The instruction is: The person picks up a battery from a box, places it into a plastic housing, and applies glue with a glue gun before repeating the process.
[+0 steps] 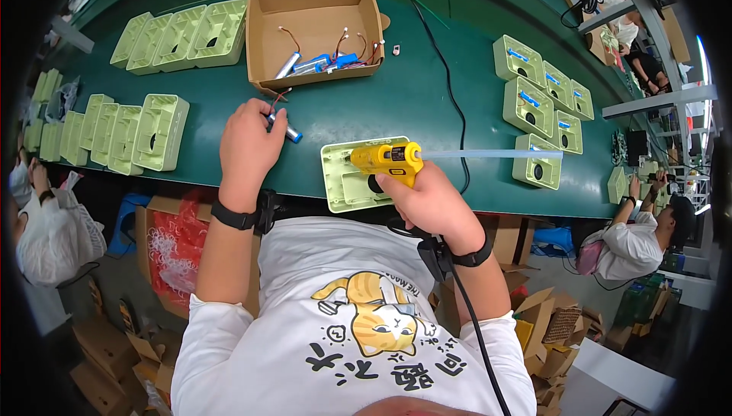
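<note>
My left hand [252, 141] is closed on a small blue cylindrical battery [293, 134] with thin wires, low over the green table in front of the cardboard box. My right hand [431, 199] grips a yellow hot glue gun [389, 158]. A long translucent glue stick [488, 154] sticks out of its back to the right. The gun's nozzle points left above a pale green plastic housing [335, 189] near the table's front edge. Gun and hand cover part of that housing.
An open cardboard box [313, 12] holds several wired blue batteries [320, 64]. Empty green housings [162, 134] stand in rows at left; others with batteries inside [526, 107] sit at right. A black cable [450, 73] crosses the table. Other people work at both sides.
</note>
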The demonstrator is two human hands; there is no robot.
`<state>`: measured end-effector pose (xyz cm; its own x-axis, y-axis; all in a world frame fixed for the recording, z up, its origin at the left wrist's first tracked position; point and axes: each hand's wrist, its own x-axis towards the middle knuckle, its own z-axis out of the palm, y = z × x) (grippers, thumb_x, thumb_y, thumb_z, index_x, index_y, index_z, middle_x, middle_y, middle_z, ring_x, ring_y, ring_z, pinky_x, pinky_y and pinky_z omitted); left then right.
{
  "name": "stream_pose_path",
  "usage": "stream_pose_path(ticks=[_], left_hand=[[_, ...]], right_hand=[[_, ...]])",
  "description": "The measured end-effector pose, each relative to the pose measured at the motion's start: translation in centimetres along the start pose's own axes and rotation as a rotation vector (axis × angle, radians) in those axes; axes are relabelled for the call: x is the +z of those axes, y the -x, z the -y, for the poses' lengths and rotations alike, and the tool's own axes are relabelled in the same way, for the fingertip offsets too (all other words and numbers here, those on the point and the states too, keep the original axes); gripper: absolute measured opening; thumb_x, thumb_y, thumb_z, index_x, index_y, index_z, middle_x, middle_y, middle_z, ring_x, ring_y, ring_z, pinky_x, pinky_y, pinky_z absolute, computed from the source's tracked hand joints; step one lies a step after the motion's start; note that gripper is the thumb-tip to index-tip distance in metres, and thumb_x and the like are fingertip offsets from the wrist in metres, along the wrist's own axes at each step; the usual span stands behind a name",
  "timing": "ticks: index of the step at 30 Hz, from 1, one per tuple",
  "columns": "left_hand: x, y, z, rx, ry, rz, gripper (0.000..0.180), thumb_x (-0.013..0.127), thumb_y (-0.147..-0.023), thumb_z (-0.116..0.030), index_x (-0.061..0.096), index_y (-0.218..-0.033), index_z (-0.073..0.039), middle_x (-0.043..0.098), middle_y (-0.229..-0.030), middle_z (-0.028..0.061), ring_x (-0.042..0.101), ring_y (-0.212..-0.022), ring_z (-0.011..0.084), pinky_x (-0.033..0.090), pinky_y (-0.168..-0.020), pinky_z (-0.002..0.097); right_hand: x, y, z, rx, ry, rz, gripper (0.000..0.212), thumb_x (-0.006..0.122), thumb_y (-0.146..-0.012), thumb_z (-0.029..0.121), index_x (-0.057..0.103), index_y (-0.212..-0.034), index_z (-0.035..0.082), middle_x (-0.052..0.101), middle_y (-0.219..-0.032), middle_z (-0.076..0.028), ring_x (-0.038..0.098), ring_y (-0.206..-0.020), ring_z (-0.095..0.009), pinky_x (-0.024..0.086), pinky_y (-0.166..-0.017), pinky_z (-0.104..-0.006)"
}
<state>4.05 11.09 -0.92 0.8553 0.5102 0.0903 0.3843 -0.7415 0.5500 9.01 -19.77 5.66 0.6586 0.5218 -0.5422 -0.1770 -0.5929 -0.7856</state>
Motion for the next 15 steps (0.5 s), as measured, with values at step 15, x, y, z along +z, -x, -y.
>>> stream_pose_path(ticks=[15], left_hand=[[-0.7, 1.9, 0.6, -0.081, 0.376, 0.04, 0.04, 0.089, -0.097, -0.018, 0.069, -0.126, 0.0, 0.08, -0.093, 0.0147, 0.078, -0.078, 0.0227, 0.061, -0.072, 0.0376]], right_hand=[[-1.0, 3.8, -2.7, 0.007, -0.324, -0.181, 0.033, 0.068, -0.116, 0.024, 0.072, -0.138, -0.001, 0.078, -0.086, -0.003, 0.066, -0.063, -0.009, 0.05, -0.049, -0.0248]])
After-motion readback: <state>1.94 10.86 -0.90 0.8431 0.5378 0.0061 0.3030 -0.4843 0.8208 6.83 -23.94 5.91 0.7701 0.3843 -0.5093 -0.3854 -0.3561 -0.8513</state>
